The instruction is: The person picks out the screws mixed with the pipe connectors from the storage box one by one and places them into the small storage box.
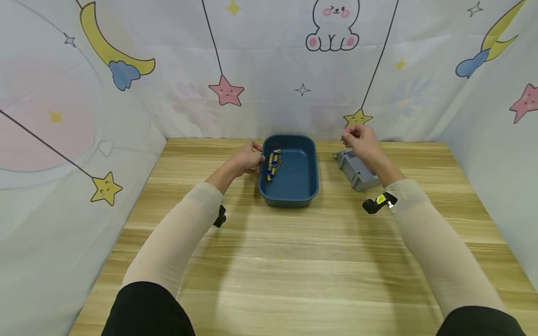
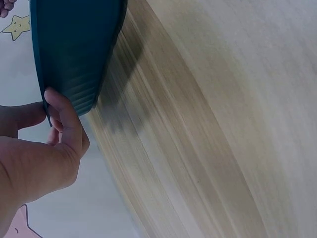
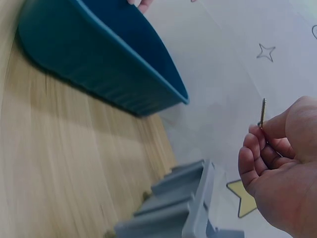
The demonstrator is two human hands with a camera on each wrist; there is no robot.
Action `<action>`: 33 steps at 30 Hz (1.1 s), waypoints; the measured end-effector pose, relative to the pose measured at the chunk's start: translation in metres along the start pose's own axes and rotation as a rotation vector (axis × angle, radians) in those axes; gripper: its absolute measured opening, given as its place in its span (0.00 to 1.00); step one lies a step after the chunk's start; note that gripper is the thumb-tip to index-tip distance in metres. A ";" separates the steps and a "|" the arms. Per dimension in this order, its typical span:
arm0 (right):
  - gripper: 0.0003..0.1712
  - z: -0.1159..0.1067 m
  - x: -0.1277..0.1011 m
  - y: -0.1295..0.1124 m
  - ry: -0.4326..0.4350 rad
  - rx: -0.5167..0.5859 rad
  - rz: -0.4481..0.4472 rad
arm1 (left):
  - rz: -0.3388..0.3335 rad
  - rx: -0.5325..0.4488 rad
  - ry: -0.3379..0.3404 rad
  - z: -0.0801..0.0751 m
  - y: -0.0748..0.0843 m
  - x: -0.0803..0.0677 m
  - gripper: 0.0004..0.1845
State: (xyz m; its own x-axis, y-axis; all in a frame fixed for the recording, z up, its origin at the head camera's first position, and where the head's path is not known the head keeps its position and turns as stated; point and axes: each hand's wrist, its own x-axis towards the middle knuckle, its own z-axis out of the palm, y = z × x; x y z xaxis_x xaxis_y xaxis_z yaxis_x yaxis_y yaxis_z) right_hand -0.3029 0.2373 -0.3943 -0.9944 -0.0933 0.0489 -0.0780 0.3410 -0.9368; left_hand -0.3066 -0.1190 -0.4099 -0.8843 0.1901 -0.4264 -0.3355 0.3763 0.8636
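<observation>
A deep blue plastic tub (image 1: pixel 290 189) stands on the wooden table. My left hand (image 1: pixel 249 158) pinches its left rim, with the thumb on one side of the wall and the fingers on the other in the left wrist view. Several brass-coloured fittings with blue bands (image 1: pixel 271 163), and a thin screw-like piece among them, lie along the tub's left side. Above a grey plastic bin (image 1: pixel 353 172), my right hand (image 1: pixel 363 142) is raised. Between its thumb and index finger it pinches a thin screw (image 3: pixel 263 110), which points up in the right wrist view.
The table (image 1: pixel 269 261) runs back to a white cloth backdrop (image 1: pixel 269 56) printed with stars, moons and a bear. Cloth also hangs along both sides. The right forearm covers part of the grey bin, whose ribbed side shows in the right wrist view.
</observation>
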 end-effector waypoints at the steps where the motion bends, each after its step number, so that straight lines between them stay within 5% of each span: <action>1: 0.13 -0.002 -0.001 0.002 0.002 -0.011 0.000 | 0.001 0.000 0.001 0.000 0.000 0.000 0.18; 33: 0.17 -0.061 -0.023 0.028 0.039 -0.170 0.049 | 0.013 0.012 -0.014 -0.002 -0.002 0.003 0.19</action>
State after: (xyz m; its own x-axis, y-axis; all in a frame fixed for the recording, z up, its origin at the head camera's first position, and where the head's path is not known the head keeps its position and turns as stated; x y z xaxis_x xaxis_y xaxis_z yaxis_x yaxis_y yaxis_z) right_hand -0.2864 0.3061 -0.4005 -0.9991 -0.0379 0.0213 -0.0374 0.4981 -0.8663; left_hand -0.3091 -0.1204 -0.4120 -0.8842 0.2077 -0.4184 -0.3195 0.3847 0.8660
